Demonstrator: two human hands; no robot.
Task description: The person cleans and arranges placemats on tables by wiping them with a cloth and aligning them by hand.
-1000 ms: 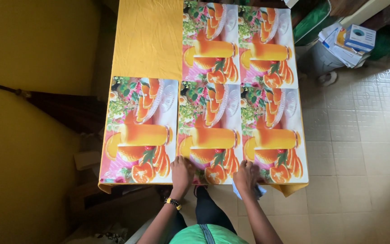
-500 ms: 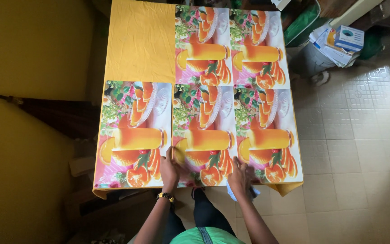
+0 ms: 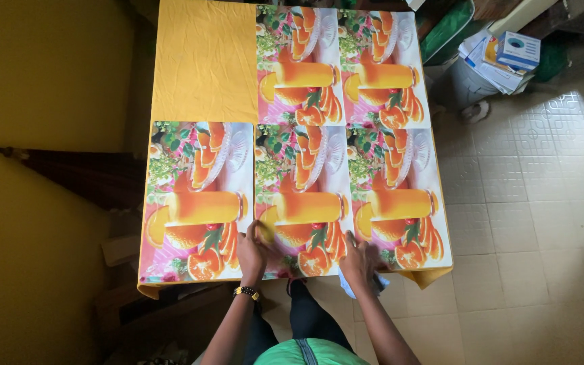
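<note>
Left hand (image 3: 253, 251) and right hand (image 3: 360, 260) press the middle placemat (image 3: 302, 196) (orange-juice print); yellow tablecloth (image 3: 204, 64) beneath.

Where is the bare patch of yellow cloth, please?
In the head view, the bare yellow cloth covers the table's far left corner, left of the top mats and above the left mat.

single head view, looking straight down, table (image 3: 204, 67) fairly near

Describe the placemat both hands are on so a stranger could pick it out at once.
Start at the table under the yellow cloth, where five identical orange-juice placemats lie in two rows. The one meant is the middle placemat of the near row of three. Only it has the left hand and the right hand on its near corners.
</note>
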